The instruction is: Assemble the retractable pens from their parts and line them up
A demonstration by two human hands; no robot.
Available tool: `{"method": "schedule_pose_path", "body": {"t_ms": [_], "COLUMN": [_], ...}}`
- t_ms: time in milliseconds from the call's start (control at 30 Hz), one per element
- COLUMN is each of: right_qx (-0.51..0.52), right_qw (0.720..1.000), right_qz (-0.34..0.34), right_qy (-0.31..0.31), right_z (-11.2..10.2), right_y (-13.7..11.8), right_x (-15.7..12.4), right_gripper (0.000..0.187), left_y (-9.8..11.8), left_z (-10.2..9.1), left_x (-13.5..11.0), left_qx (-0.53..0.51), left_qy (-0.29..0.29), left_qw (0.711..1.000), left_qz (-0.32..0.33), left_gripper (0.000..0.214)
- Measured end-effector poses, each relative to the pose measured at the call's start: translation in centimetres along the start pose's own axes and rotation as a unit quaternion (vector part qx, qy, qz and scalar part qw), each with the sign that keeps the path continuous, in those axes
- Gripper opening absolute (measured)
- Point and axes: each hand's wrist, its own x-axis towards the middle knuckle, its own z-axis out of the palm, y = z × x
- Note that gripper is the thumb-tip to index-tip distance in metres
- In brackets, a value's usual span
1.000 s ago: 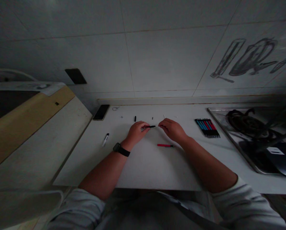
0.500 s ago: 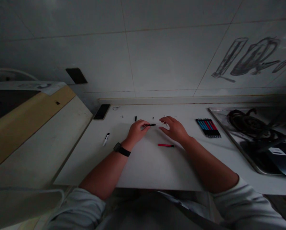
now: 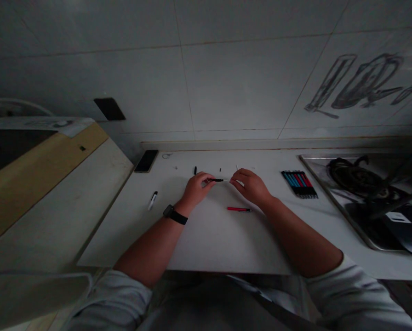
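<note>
My left hand point(image 3: 195, 188) pinches a slim black pen barrel point(image 3: 218, 180), which points to the right above the counter. Facing it, my right hand point(image 3: 251, 185) has thumb and fingertips closed on a thin whitish stick point(image 3: 227, 180), perhaps a pen refill. The stick's tip is at the barrel's right end; whether it is inside cannot be made out. A red pen point(image 3: 238, 209) lies nearer to me. Behind the hands are a short black pen piece point(image 3: 195, 170), a tiny dark part point(image 3: 220, 169) and a thin white piece point(image 3: 237, 167).
On the white counter point(image 3: 206, 243), a white-and-black pen point(image 3: 152, 201) lies to the left, with a phone point(image 3: 146, 161) behind it. A pack of blue and red pens point(image 3: 299, 185) is on the right, beside a gas stove point(image 3: 357, 184). A tiled wall stands behind.
My right hand has moved slightly left and its fingers have closed on the thin whitish stick, now at the barrel's end. My left hand and the black barrel have barely moved.
</note>
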Motion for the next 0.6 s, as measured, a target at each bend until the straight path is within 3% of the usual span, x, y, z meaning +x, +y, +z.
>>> {"method": "schedule_pose_path", "body": {"t_ms": [167, 200, 267, 400, 467, 600], "right_qx": [-0.005, -0.007, 0.001, 0.029, 0.009, 0.055], "right_qw": [0.993, 0.99, 0.985, 0.947, 0.939, 0.941], "right_qz": [0.117, 0.142, 0.161, 0.106, 0.074, 0.035], "right_qy": [0.026, 0.015, -0.066, -0.3, -0.337, -0.331], "right_z": [-1.5, -1.9, -2.5, -2.5, -1.9, -1.2], "right_y": [0.5, 0.5, 0.3, -1.7, -2.8, -3.9], "right_x": [0.0, 0.1, 0.1, -0.3, -0.8, -1.0], "right_gripper": [0.035, 0.034, 0.024, 0.02, 0.021, 0.007], "left_y": [-0.8, -0.9, -1.0, -1.1, -1.0, -1.0], "left_z": [-0.1, -0.2, -0.3, -0.2, -0.2, -0.2], "left_x": [0.1, 0.2, 0.2, 0.2, 0.2, 0.2], "left_qx": [-0.013, -0.016, -0.022, -0.028, -0.028, -0.035], "left_qy": [0.048, 0.06, 0.076, 0.085, 0.081, 0.073], "left_qw": [0.998, 0.997, 0.996, 0.994, 0.995, 0.995], "left_qz": [-0.03, -0.036, -0.045, -0.058, -0.06, -0.061], "left_gripper": [0.009, 0.008, 0.008, 0.009, 0.009, 0.008]}}
